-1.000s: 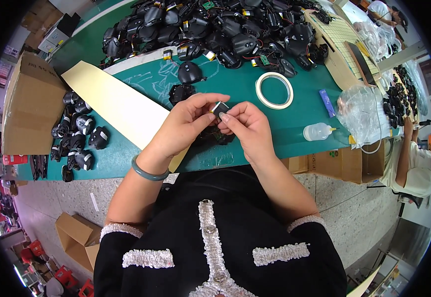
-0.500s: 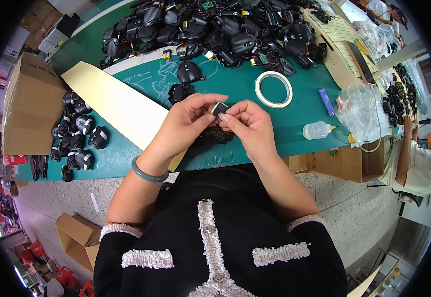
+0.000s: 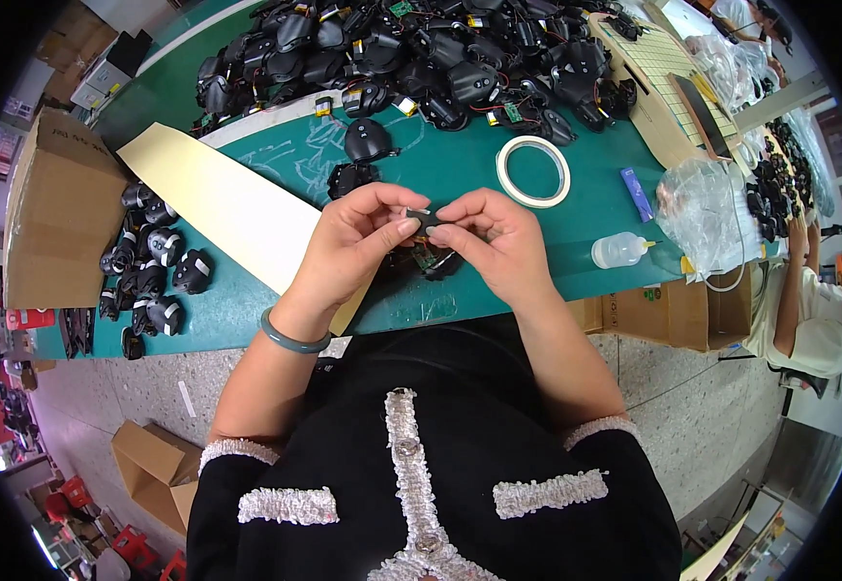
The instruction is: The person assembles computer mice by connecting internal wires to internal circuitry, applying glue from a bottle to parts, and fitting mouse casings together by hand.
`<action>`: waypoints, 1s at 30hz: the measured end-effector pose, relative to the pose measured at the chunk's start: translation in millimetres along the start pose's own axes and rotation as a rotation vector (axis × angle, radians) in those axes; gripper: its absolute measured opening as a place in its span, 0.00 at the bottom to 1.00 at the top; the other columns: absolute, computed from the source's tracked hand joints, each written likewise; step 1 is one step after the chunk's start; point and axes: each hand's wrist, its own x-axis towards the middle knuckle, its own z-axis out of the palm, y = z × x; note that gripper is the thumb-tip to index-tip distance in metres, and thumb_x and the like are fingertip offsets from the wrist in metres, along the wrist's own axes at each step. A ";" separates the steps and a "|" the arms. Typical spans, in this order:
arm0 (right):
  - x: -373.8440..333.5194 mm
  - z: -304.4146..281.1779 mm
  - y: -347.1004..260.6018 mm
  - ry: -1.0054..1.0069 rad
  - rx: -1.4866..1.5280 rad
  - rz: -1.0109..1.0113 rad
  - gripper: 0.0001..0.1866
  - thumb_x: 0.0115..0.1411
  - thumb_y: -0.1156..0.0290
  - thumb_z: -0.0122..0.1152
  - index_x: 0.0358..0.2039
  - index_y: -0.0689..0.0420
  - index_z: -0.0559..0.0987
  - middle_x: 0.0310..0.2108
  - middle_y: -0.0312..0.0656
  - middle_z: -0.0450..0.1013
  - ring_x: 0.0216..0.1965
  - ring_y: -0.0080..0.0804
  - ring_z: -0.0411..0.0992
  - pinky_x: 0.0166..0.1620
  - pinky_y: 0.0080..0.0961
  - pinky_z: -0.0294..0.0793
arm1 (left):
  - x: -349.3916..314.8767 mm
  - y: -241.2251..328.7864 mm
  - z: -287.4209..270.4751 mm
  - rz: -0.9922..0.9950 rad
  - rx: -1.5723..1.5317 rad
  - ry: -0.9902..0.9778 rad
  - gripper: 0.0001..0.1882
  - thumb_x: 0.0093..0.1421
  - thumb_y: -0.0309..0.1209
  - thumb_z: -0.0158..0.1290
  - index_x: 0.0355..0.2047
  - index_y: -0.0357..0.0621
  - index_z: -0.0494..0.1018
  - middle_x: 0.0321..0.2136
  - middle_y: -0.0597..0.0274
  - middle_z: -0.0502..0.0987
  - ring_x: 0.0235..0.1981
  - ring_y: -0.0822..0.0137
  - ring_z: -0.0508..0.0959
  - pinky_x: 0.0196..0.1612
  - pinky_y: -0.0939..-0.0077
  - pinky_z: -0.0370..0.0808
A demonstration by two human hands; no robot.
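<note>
Between the fingertips of both hands is a small flat black piece (image 3: pixel 424 220) with a pale edge; its exact kind does not show. My left hand (image 3: pixel 344 242) pinches one end, thumb against forefinger. Thumb and fingers of my right hand (image 3: pixel 500 244) press on its other end. Just beneath lies a black device housing (image 3: pixel 435 262) with circuit parts and wires, partly hidden by the hands. Beyond the left hand sit a rounded black shell (image 3: pixel 368 139) and a smaller black part (image 3: pixel 350 178).
A heap of black housings (image 3: pixel 474 82) with wires and batteries covers the table's far side. At left are a cardboard box (image 3: pixel 63 213), several taped housings (image 3: pixel 165 247) and a cream board (image 3: pixel 218 208). Rightward lie a tape roll (image 3: pixel 562 184), blue box (image 3: pixel 636 194) and bottle (image 3: pixel 616 252).
The black piece has tilted from showing its square face to nearly edge-on. My right fingers have shifted slightly along it, and more of the housing below shows.
</note>
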 end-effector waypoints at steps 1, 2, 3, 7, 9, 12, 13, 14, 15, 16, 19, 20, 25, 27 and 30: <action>0.7 -2.7 -2.2 -0.036 -0.204 -0.122 0.09 0.59 0.81 0.66 0.38 0.64 0.76 0.35 0.40 0.78 0.36 0.25 0.79 0.43 0.19 0.78 | -0.6 1.3 0.2 -0.002 -0.001 -0.002 0.11 0.64 0.22 0.56 0.47 0.37 0.76 0.36 0.67 0.77 0.37 0.79 0.77 0.43 0.83 0.76; 0.5 -5.2 -1.5 -0.034 -0.205 -0.121 0.09 0.59 0.81 0.66 0.38 0.64 0.76 0.35 0.40 0.78 0.36 0.25 0.79 0.43 0.19 0.78 | -1.5 3.8 1.0 0.021 -0.022 -0.026 0.11 0.63 0.21 0.57 0.46 0.37 0.75 0.36 0.66 0.78 0.38 0.78 0.77 0.44 0.83 0.76; 0.7 -7.3 0.8 -0.020 -0.237 -0.156 0.10 0.56 0.81 0.69 0.37 0.63 0.77 0.35 0.40 0.78 0.37 0.26 0.79 0.43 0.20 0.78 | -2.3 5.0 1.3 0.045 -0.041 -0.049 0.12 0.62 0.20 0.58 0.46 0.37 0.74 0.36 0.66 0.78 0.38 0.78 0.77 0.44 0.83 0.76; 3.3 -7.3 -2.7 0.138 -0.527 -0.503 0.14 0.48 0.81 0.75 0.35 0.61 0.80 0.35 0.40 0.77 0.37 0.28 0.77 0.40 0.21 0.76 | -6.2 1.2 0.9 0.128 0.028 -0.018 0.13 0.60 0.17 0.59 0.45 0.37 0.73 0.38 0.64 0.78 0.39 0.77 0.78 0.44 0.82 0.77; -3.0 -2.6 -3.5 0.159 -0.578 -0.528 0.14 0.47 0.80 0.75 0.35 0.61 0.81 0.35 0.40 0.77 0.36 0.29 0.76 0.39 0.21 0.75 | -10.7 -0.3 3.8 0.140 0.127 0.072 0.11 0.58 0.16 0.59 0.42 0.36 0.74 0.38 0.61 0.78 0.40 0.73 0.80 0.45 0.80 0.78; -15.6 7.1 -5.1 0.191 -0.621 -0.506 0.15 0.46 0.80 0.76 0.37 0.59 0.84 0.34 0.40 0.75 0.34 0.29 0.75 0.37 0.22 0.74 | -10.6 -6.7 1.0 0.292 0.205 0.038 0.09 0.57 0.16 0.60 0.38 0.35 0.76 0.36 0.59 0.78 0.41 0.68 0.82 0.45 0.77 0.80; -18.1 7.6 -3.8 0.211 -0.605 -0.495 0.15 0.46 0.80 0.76 0.37 0.59 0.84 0.34 0.40 0.75 0.34 0.29 0.75 0.37 0.22 0.74 | -11.3 -6.1 3.0 0.292 0.203 0.037 0.09 0.57 0.16 0.60 0.38 0.35 0.76 0.36 0.59 0.78 0.41 0.68 0.82 0.45 0.77 0.80; -20.1 7.4 -2.6 0.231 -0.590 -0.485 0.15 0.46 0.80 0.76 0.37 0.60 0.84 0.34 0.40 0.75 0.34 0.29 0.75 0.37 0.21 0.74 | -12.9 -4.4 6.3 0.318 0.216 0.058 0.08 0.56 0.16 0.61 0.36 0.35 0.76 0.35 0.58 0.78 0.41 0.66 0.82 0.44 0.76 0.80; -20.9 7.6 -2.0 0.216 -0.555 -0.451 0.15 0.47 0.80 0.75 0.37 0.60 0.84 0.34 0.41 0.75 0.34 0.29 0.75 0.37 0.21 0.74 | -14.2 -2.8 7.8 0.346 0.231 0.082 0.07 0.55 0.16 0.61 0.34 0.36 0.77 0.34 0.57 0.77 0.41 0.63 0.83 0.44 0.75 0.81; -21.6 7.0 -0.8 0.214 -0.555 -0.452 0.15 0.47 0.80 0.75 0.37 0.60 0.84 0.34 0.41 0.75 0.34 0.29 0.75 0.37 0.21 0.74 | -14.9 -3.2 6.7 0.348 0.231 0.083 0.07 0.55 0.16 0.61 0.34 0.36 0.77 0.34 0.57 0.77 0.41 0.63 0.83 0.44 0.75 0.81; -24.7 6.5 0.9 0.201 -0.566 -0.469 0.15 0.46 0.80 0.76 0.36 0.60 0.84 0.34 0.41 0.76 0.34 0.29 0.75 0.37 0.21 0.74 | -16.6 -4.7 4.1 0.417 0.385 0.063 0.07 0.53 0.15 0.62 0.32 0.37 0.78 0.34 0.56 0.78 0.40 0.61 0.84 0.42 0.73 0.81; -26.5 8.2 0.8 0.237 -0.539 -0.439 0.14 0.47 0.80 0.75 0.36 0.60 0.84 0.34 0.41 0.76 0.33 0.29 0.75 0.37 0.21 0.74 | -17.1 -3.9 4.7 0.441 0.421 0.063 0.07 0.52 0.15 0.63 0.31 0.37 0.79 0.33 0.56 0.79 0.39 0.61 0.84 0.42 0.73 0.81; -28.5 4.0 4.9 0.141 -0.535 -0.497 0.12 0.50 0.83 0.72 0.36 0.60 0.84 0.33 0.41 0.77 0.33 0.30 0.75 0.37 0.22 0.74 | -18.0 0.0 6.9 0.480 0.506 0.051 0.08 0.51 0.16 0.65 0.30 0.38 0.80 0.31 0.57 0.80 0.38 0.61 0.84 0.41 0.73 0.81; -26.5 1.9 2.4 0.081 -0.520 -0.495 0.11 0.50 0.83 0.71 0.36 0.61 0.84 0.33 0.41 0.77 0.34 0.30 0.75 0.37 0.22 0.74 | -18.0 0.6 6.1 0.474 0.482 0.032 0.07 0.50 0.17 0.66 0.30 0.39 0.80 0.30 0.57 0.81 0.37 0.62 0.84 0.40 0.73 0.81; -26.3 -2.3 2.2 -0.019 -0.459 -0.456 0.11 0.52 0.83 0.69 0.37 0.61 0.84 0.34 0.41 0.78 0.34 0.31 0.76 0.38 0.22 0.75 | -19.2 8.0 7.3 0.463 0.547 -0.005 0.07 0.50 0.17 0.66 0.29 0.39 0.81 0.30 0.57 0.80 0.36 0.63 0.84 0.41 0.73 0.81</action>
